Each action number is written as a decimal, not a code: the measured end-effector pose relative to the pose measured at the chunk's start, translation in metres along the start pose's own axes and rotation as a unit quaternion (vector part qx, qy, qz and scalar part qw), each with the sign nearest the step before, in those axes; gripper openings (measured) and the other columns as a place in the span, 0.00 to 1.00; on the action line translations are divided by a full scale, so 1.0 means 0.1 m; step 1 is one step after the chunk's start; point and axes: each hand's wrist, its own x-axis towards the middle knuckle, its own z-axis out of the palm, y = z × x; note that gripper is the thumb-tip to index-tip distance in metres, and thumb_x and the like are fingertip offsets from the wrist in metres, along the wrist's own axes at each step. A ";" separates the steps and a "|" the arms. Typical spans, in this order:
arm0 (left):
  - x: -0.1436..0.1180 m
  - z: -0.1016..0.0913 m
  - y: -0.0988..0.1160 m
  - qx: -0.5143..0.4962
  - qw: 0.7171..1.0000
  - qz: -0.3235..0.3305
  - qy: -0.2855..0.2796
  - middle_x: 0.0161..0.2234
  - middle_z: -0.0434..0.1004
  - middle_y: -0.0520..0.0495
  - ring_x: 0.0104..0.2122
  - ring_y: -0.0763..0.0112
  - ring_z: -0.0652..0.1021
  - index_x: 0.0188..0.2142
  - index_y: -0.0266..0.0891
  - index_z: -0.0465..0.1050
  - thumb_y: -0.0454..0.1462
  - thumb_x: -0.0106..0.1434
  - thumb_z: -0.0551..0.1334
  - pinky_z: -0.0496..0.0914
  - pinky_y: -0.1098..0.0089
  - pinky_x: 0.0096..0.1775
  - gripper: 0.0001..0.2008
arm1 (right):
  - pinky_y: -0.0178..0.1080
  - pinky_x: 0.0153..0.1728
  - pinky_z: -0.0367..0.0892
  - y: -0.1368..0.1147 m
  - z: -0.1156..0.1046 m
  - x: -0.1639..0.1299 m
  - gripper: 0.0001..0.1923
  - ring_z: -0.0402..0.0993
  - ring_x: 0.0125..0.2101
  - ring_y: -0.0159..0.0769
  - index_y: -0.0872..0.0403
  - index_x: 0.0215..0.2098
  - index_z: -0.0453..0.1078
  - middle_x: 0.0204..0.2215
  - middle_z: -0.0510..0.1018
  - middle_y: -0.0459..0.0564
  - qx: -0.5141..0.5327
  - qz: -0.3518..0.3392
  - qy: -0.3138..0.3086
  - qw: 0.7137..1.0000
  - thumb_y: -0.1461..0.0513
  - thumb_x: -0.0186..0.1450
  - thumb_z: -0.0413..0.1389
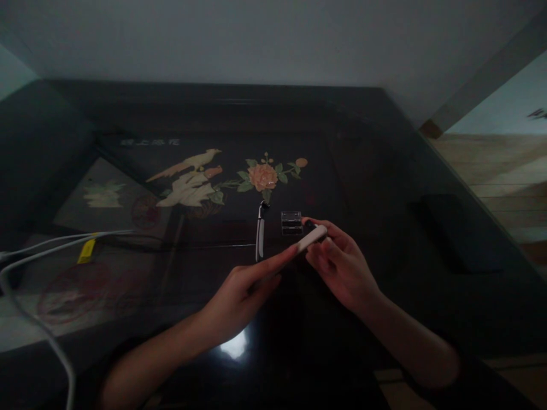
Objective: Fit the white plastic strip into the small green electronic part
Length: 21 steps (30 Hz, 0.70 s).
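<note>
faint unreadable characters on tabletop

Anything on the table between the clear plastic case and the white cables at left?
Head view: a slim white-and-black piece lies just left of the clear case; toward the white cables, bare dark tabletop.

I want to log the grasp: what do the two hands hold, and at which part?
Both hands hold one slim white stick-like object: right hand at its far end, left hand at its near end.

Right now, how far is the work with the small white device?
Done: a white strip-shaped piece and a small clear part already lie apart on the dark table. In hand: both the left hand and right hand grip the white device. Left: those loose parts remain unattached.
</note>
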 end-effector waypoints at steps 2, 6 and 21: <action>0.01 -0.01 -0.01 -0.004 1.000 -0.011 0.004 0.62 0.70 0.54 0.58 0.65 0.74 0.65 0.52 0.61 0.33 0.70 0.55 0.68 0.66 0.59 0.25 | 0.32 0.18 0.47 0.01 0.00 0.00 0.20 0.47 0.16 0.22 0.52 0.41 0.78 0.16 0.61 0.36 0.008 0.008 -0.004 1.000 0.53 0.53 0.71; 0.02 -0.03 -0.03 -0.002 0.999 -0.022 0.023 0.63 0.66 0.53 0.61 0.64 0.70 0.66 0.50 0.60 0.34 0.71 0.55 0.65 0.65 0.61 0.25 | 0.32 0.19 0.45 0.03 -0.02 -0.01 0.18 0.46 0.16 0.22 0.52 0.39 0.78 0.15 0.62 0.35 0.031 0.007 -0.019 0.999 0.55 0.53 0.71; -0.02 0.00 -0.03 -0.025 0.999 -0.015 0.019 0.63 0.67 0.55 0.61 0.67 0.71 0.66 0.54 0.59 0.32 0.70 0.56 0.64 0.66 0.62 0.27 | 0.33 0.18 0.44 0.02 -0.02 0.00 0.18 0.46 0.16 0.22 0.52 0.40 0.77 0.17 0.61 0.36 0.021 -0.002 -0.017 1.000 0.55 0.54 0.71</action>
